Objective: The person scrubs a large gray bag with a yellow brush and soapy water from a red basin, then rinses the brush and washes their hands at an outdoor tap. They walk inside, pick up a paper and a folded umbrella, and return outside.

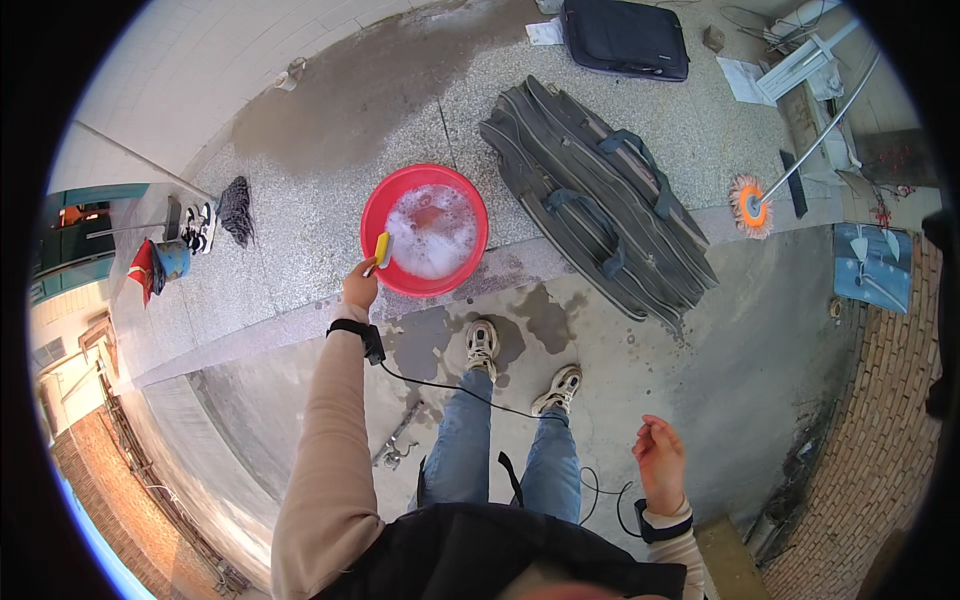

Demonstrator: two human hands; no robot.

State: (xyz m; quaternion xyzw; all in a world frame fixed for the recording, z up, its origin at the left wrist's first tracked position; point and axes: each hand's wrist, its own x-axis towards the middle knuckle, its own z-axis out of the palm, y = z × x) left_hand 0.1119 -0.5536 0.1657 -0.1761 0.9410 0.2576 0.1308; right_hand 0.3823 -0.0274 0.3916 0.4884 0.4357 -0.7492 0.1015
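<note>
My left hand (361,286) is closed around a small scrubbing brush with a yellow back (382,247) and pale bristles, held over the near left rim of a red basin (372,215). White suds (435,245) cover the water in the basin, and something pinkish shows through them. To the right of the basin lies a long grey bag (590,210) with dark carry handles and zips, flat across the step's edge. My right hand (661,466) hangs low at my right side, away from everything, its fingers loosely bent and apart, with nothing visible in it.
A black case (625,38) lies at the back. An orange mop (750,205) leans at the right, a dark mop (235,210) at the left beside shoes (200,228). A fishing reel and rod (398,440) lie left of my legs. A cable runs from my left wrist.
</note>
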